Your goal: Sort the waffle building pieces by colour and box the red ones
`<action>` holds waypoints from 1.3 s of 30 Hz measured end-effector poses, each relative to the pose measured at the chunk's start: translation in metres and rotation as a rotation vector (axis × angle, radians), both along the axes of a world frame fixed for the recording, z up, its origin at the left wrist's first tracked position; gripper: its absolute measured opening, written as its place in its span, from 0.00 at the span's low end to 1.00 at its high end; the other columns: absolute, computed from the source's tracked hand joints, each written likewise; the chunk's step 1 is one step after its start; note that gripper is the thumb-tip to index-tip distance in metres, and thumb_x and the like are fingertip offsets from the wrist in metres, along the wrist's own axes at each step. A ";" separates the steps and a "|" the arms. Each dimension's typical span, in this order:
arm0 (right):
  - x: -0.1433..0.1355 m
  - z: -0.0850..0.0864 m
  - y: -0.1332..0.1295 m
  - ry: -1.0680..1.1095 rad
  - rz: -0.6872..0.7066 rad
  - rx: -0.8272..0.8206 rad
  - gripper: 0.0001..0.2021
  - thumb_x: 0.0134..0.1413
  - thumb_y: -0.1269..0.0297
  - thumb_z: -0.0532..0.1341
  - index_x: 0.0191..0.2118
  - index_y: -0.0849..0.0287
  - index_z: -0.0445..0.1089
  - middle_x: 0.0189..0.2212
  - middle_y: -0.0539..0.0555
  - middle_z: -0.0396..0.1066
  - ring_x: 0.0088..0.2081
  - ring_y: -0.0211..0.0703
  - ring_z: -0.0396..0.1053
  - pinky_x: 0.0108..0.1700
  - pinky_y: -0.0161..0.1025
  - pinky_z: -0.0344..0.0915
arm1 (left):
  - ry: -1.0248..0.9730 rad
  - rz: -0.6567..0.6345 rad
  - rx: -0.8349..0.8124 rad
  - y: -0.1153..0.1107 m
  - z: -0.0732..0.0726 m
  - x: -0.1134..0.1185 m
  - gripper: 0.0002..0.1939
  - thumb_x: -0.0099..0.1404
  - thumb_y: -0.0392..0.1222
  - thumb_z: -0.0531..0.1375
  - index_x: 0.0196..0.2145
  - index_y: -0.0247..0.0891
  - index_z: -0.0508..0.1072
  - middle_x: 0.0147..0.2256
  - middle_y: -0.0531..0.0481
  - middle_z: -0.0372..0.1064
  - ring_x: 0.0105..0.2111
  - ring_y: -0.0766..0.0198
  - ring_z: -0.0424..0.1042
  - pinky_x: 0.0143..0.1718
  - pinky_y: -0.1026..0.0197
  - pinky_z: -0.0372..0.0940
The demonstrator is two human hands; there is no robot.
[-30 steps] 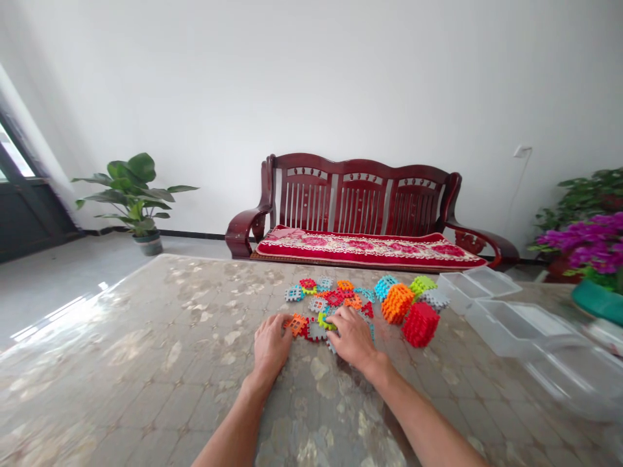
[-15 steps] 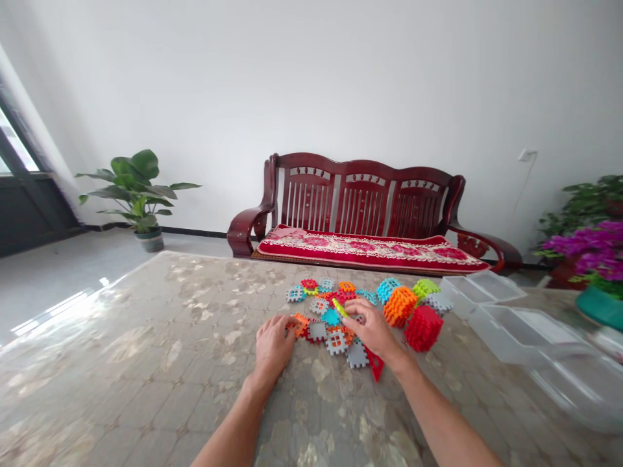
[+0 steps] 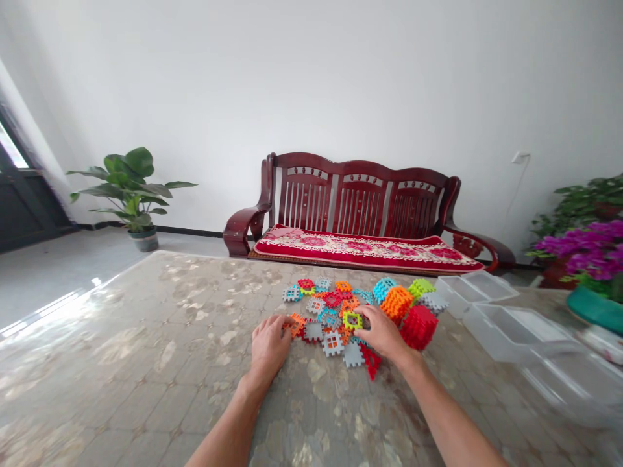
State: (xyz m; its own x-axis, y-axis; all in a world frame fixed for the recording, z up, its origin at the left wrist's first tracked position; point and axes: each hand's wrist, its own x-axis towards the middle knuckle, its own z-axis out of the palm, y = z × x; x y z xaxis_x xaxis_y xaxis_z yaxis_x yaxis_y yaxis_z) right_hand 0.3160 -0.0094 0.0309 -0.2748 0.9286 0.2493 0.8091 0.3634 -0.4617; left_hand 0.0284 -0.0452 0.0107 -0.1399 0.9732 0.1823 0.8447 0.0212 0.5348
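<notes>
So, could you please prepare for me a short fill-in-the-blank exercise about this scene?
The right hand holds a green piece.
The piece nearest the left hand is ____ in colour.
The stack closest to the camera is ____ in colour.
The flowers are ____ in colour.

Missing words: orange; red; purple.

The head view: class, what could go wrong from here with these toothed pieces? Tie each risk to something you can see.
The right hand holds the green frame close to the red stack, so it might knock that stack. The flat pieces overlap, so lifting one could drag its neighbours. The left hand touches an orange piece and might nudge it.
</notes>
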 end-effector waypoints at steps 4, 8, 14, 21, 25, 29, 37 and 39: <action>0.001 0.002 0.008 -0.081 0.015 -0.066 0.25 0.42 0.66 0.65 0.51 0.56 0.70 0.50 0.55 0.71 0.52 0.49 0.66 0.56 0.42 0.59 | 0.009 -0.004 -0.001 0.000 0.001 0.000 0.13 0.62 0.38 0.54 0.40 0.47 0.77 0.45 0.51 0.74 0.48 0.58 0.68 0.51 0.55 0.57; 0.001 0.003 0.012 -0.138 -0.006 -0.102 0.26 0.43 0.63 0.66 0.53 0.54 0.69 0.49 0.54 0.71 0.51 0.49 0.67 0.53 0.42 0.60 | 0.016 -0.006 0.001 -0.001 0.003 0.001 0.13 0.62 0.38 0.54 0.40 0.48 0.77 0.45 0.52 0.74 0.48 0.57 0.68 0.51 0.55 0.57; -0.003 0.007 0.012 -0.153 0.010 -0.092 0.27 0.42 0.66 0.65 0.53 0.55 0.69 0.49 0.56 0.71 0.51 0.49 0.67 0.54 0.42 0.60 | 0.007 -0.010 -0.008 0.000 0.001 0.000 0.13 0.62 0.39 0.53 0.39 0.48 0.76 0.45 0.52 0.74 0.48 0.57 0.68 0.51 0.54 0.57; -0.012 0.012 0.005 -0.119 0.010 -0.064 0.28 0.40 0.72 0.61 0.53 0.58 0.69 0.51 0.57 0.71 0.52 0.50 0.67 0.55 0.44 0.60 | 0.022 -0.017 -0.009 -0.001 0.004 0.001 0.13 0.63 0.39 0.53 0.40 0.48 0.76 0.46 0.51 0.74 0.48 0.57 0.68 0.50 0.54 0.58; -0.014 0.024 -0.002 0.020 0.001 -0.037 0.28 0.40 0.72 0.62 0.53 0.57 0.69 0.51 0.56 0.71 0.53 0.49 0.67 0.56 0.44 0.60 | 0.033 -0.024 -0.022 -0.001 0.006 0.001 0.14 0.62 0.39 0.53 0.41 0.48 0.76 0.46 0.51 0.74 0.49 0.56 0.68 0.51 0.54 0.58; 0.015 0.052 0.005 0.237 -0.047 0.038 0.29 0.41 0.68 0.63 0.54 0.55 0.68 0.52 0.55 0.71 0.51 0.47 0.68 0.56 0.45 0.62 | 0.051 -0.024 -0.027 0.000 0.006 0.001 0.15 0.63 0.40 0.52 0.41 0.47 0.76 0.47 0.51 0.73 0.49 0.56 0.68 0.51 0.53 0.58; 0.161 0.086 0.077 0.426 -0.341 0.013 0.33 0.36 0.69 0.66 0.55 0.59 0.67 0.52 0.60 0.70 0.50 0.50 0.71 0.51 0.44 0.67 | 0.053 -0.033 -0.030 0.001 0.004 -0.001 0.15 0.64 0.41 0.51 0.42 0.48 0.76 0.48 0.51 0.73 0.49 0.55 0.67 0.51 0.53 0.58; 0.185 0.082 0.088 0.418 -0.388 -0.015 0.34 0.34 0.71 0.65 0.54 0.61 0.68 0.52 0.62 0.70 0.50 0.53 0.71 0.49 0.45 0.68 | 0.050 -0.032 -0.023 0.001 0.004 -0.001 0.15 0.64 0.41 0.51 0.41 0.48 0.76 0.48 0.51 0.73 0.49 0.55 0.68 0.51 0.53 0.58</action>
State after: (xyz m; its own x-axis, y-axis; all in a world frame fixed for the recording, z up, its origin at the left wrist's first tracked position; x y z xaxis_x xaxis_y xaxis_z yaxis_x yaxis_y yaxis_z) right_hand 0.5008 0.0788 0.1126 0.2059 0.9461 0.2500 0.6295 0.0675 -0.7741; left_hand 0.0275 -0.0443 0.0143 -0.0996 0.9812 0.1656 0.8708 0.0054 0.4916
